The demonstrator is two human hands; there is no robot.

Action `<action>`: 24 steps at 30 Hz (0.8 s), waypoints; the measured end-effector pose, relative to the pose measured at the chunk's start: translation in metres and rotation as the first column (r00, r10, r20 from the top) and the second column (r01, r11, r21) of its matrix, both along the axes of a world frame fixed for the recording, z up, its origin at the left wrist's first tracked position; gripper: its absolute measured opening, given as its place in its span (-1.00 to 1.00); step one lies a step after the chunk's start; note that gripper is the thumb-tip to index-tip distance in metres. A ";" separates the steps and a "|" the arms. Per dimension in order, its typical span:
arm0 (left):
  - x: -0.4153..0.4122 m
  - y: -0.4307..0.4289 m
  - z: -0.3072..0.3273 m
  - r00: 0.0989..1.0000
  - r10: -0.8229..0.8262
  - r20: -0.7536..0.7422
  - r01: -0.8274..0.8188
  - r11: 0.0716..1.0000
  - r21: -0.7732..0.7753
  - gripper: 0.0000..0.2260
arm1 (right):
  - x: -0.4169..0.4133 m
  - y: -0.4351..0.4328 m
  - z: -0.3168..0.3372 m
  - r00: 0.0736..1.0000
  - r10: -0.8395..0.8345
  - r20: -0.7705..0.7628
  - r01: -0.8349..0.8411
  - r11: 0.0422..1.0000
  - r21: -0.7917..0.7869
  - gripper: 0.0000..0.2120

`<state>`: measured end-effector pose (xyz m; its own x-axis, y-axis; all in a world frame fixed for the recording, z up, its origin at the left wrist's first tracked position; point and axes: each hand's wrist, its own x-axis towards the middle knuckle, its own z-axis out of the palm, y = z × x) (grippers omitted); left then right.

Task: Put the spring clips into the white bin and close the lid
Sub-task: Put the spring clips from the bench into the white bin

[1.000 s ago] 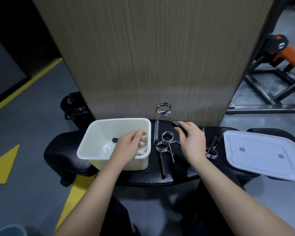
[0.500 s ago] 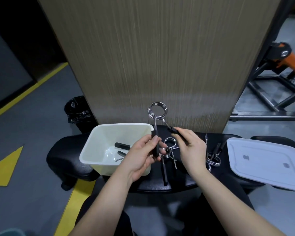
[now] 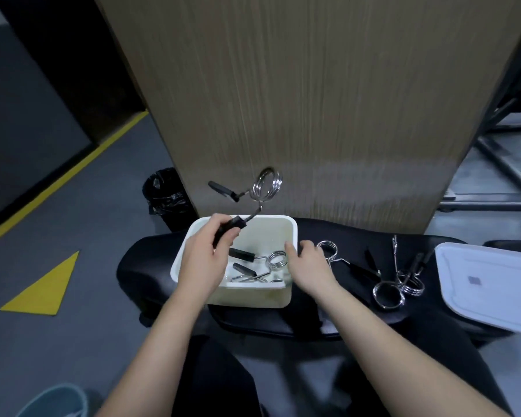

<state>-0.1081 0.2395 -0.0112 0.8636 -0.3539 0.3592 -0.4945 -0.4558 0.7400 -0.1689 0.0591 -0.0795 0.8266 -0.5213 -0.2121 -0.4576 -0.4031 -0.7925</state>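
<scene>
The white bin (image 3: pixel 247 296) stands open on a black padded bench (image 3: pixel 337 308). My left hand (image 3: pixel 203 263) grips one black handle of a chrome spring clip (image 3: pixel 263 188), held up above the bin's far left corner. Two spring clips (image 3: pixel 262 263) lie inside the bin. My right hand (image 3: pixel 309 263) rests at the bin's right rim with fingers apart, holding nothing, touching another spring clip (image 3: pixel 328 251) on the bench. More clips (image 3: pixel 400 284) lie further right. The white lid (image 3: pixel 491 281) lies at the right end.
A tall wood-grain panel (image 3: pixel 313 100) rises right behind the bench. A black-bagged waste bin (image 3: pixel 164 194) stands on the floor to the left. Yellow floor markings (image 3: pixel 42 287) lie left; a metal frame (image 3: pixel 500 164) stands at right.
My left hand took the raised spring clip and carried it left, over the bin. My right hand let go of it and dropped to the bin's right rim. The view shifted left.
</scene>
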 end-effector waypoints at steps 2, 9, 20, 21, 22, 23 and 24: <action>0.009 0.011 -0.004 0.998 0.006 0.066 -0.014 0.992 0.129 -0.97 | 0.011 0.011 -0.001 0.998 0.011 -0.069 -0.014 0.999 -0.042 -0.54; 0.038 0.030 -0.049 0.992 -0.112 0.057 0.074 0.884 0.462 -0.92 | 0.019 0.015 -0.032 0.988 -0.152 -0.042 0.151 0.988 -0.008 -0.54; 0.078 -0.005 -0.073 0.962 -0.193 -0.194 0.273 0.729 0.628 -0.90 | 0.023 0.012 -0.043 0.984 -0.177 0.019 0.177 0.984 -0.002 -0.50; 0.079 -0.007 -0.074 0.956 -0.197 -0.217 0.292 0.721 0.629 -0.88 | 0.023 0.012 -0.044 0.984 -0.179 0.021 0.179 0.984 0.000 -0.50; 0.081 -0.007 -0.075 0.950 -0.203 -0.238 0.310 0.711 0.631 -0.85 | 0.023 0.012 -0.045 0.984 -0.176 0.026 0.176 0.984 -0.001 -0.51; 0.083 -0.008 -0.076 0.943 -0.208 -0.260 0.329 0.702 0.631 -0.84 | 0.023 0.012 -0.045 0.984 -0.174 0.024 0.174 0.985 -0.001 -0.51; 0.084 -0.007 -0.076 0.935 -0.210 -0.286 0.349 0.694 0.630 -0.83 | 0.023 0.012 -0.045 0.985 -0.171 0.022 0.172 0.985 -0.005 -0.52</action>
